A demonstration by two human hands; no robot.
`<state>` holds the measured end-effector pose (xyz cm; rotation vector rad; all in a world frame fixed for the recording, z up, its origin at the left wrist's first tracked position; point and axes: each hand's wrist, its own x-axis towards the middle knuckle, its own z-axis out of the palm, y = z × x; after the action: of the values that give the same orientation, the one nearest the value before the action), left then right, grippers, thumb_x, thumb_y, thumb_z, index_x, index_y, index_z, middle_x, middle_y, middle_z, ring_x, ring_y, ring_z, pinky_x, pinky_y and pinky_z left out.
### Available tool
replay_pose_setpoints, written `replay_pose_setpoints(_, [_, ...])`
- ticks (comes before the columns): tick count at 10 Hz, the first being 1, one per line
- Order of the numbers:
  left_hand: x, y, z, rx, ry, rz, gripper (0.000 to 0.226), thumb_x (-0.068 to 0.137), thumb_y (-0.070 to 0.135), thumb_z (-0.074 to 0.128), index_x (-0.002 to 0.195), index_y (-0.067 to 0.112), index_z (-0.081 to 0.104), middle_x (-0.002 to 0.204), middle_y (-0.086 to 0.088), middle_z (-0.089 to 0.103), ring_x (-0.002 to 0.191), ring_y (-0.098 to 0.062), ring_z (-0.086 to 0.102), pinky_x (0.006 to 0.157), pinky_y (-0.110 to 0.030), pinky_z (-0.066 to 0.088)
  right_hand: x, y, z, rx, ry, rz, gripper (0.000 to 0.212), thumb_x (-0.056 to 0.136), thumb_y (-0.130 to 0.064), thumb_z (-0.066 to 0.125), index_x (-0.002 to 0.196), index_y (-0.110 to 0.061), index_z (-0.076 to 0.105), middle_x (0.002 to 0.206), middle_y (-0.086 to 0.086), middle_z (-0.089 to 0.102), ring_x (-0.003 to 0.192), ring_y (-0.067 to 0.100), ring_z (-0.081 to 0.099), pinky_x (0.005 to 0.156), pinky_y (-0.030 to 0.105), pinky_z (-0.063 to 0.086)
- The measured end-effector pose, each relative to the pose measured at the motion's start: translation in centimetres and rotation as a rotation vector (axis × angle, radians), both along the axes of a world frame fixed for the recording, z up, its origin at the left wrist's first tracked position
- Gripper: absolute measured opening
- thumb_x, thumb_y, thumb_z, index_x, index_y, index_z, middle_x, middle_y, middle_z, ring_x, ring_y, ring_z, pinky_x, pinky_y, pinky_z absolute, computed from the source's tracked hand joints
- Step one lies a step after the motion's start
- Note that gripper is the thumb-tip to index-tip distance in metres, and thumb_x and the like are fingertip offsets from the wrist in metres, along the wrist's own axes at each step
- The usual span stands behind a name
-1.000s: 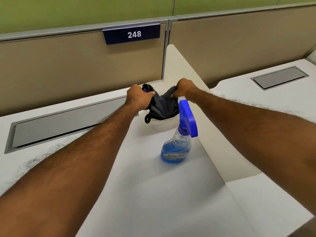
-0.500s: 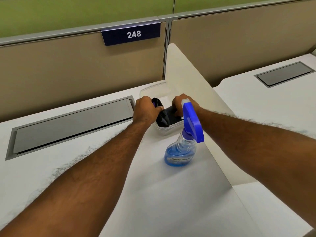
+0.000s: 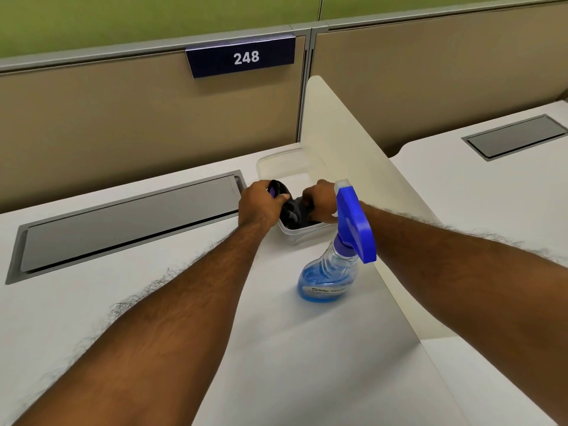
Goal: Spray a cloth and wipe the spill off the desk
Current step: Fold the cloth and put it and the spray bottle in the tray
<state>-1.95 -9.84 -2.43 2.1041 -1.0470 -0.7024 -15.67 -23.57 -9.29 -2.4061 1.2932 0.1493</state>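
A dark grey cloth (image 3: 295,210) with a purple edge lies bunched inside a clear plastic tub (image 3: 302,235) on the white desk (image 3: 92,302). My left hand (image 3: 261,206) grips its left end at the tub's rim. My right hand (image 3: 321,202) holds its right end down in the tub. A clear spray bottle (image 3: 329,272) with blue liquid and a blue trigger head stands upright just in front of the tub, untouched. No spill shows on the desk.
A cream divider panel (image 3: 347,155) runs along the right of the desk. A grey cable hatch (image 3: 129,222) is set into the desk at left. Tan partition walls with a "248" sign (image 3: 242,57) stand behind. A second desk (image 3: 491,186) lies to the right.
Both hands have lowered the cloth from above the desk down into the clear tub, bunching it together. The spray bottle has not moved.
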Motion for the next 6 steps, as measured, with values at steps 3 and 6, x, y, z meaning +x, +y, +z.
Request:
replay_pose_setpoints(3, [0.8, 0.1, 0.2, 0.037, -0.069, -0.032, 0.059, 0.088, 0.037, 0.069, 0.137, 0.010, 0.052, 0.134, -0.014, 0.060, 0.122, -0.032, 0.056, 0.101, -0.040, 0.047, 1.1, 2.4, 1.2, 0.011, -0.084, -0.103, 0.019, 0.075, -0.029, 0.073, 0.082, -0.014, 0.063, 0.060, -0.009, 0.050, 0.054, 0.007, 0.052, 0.050, 0.014, 0.030])
replay_pose_setpoints(6, [1.7, 4.7, 1.3, 0.028, -0.183, -0.069, 0.076, 0.091, 0.058, 0.052, 0.149, 0.014, 0.032, 0.150, -0.014, 0.041, 0.137, -0.032, 0.041, 0.107, -0.042, 0.039, -3.3, 7.6, 9.0, -0.043, -0.626, -0.274, 0.048, 0.073, -0.044, 0.062, 0.104, -0.007, 0.065, 0.096, 0.010, 0.071, 0.084, 0.025, 0.067, 0.081, 0.037, 0.055])
